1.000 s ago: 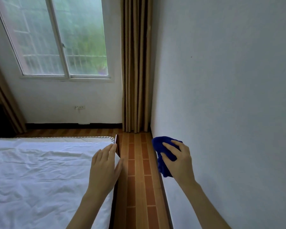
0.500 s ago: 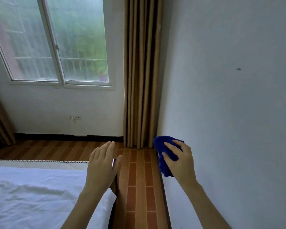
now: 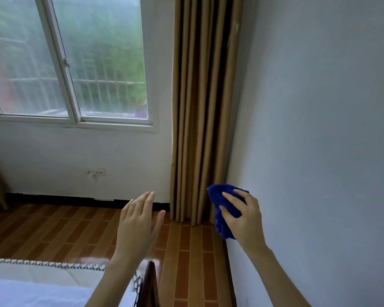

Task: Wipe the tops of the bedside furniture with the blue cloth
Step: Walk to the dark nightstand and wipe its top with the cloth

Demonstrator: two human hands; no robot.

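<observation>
Gripping the blue cloth (image 3: 216, 196) only as a loose wad, the right hand (image 3: 246, 220) could, I judge, let a hanging fold slip free or snag the curtain (image 3: 200, 107) just beyond it. No bedside furniture shows, so wiping cannot start here. The cloth sits pinched between the right fingers and thumb, well right of the left hand (image 3: 138, 227), which hovers flat-fingered and empty above the bed (image 3: 31, 291) corner.

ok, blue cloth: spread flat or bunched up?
Bunched up. The blue cloth is a crumpled wad in the right hand, whose fingers curl over it. One end hangs below the palm.
</observation>
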